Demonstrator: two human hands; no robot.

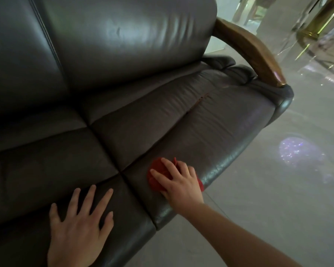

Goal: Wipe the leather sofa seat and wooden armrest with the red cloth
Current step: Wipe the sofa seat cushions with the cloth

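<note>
A dark leather sofa (pixel 143 116) is seen from above, its seat divided into cushions by deep seams. The red cloth (pixel 158 176) is bunched on the right seat cushion (pixel 181 122), close to the cushion's front edge and just right of the seam between the two seat cushions. The right hand (pixel 178 182) is laid palm down on top of the cloth, fingers spread and pressing it against the leather; the cloth is pinned under the palm rather than gripped in a fist, with red fabric showing beyond the fingertips on the left and at the heel of the hand on the right. The left hand (pixel 79 226) is placed flat on the neighbouring left cushion (pixel 46 170), near the front edge, fingers splayed and holding nothing. The two hands are separated by the seam and do not touch. A short split in the leather (pixel 198 102) is noted along a crease further back on the right cushion, well apart from the cloth. The wooden armrest (pixel 253 49) curves down the sofa's far right end, well apart from both hands and the cloth. A pale floor (pixel 258 209) is visible beside the sofa, carrying a patch of speckled light (pixel 301 153).
</note>
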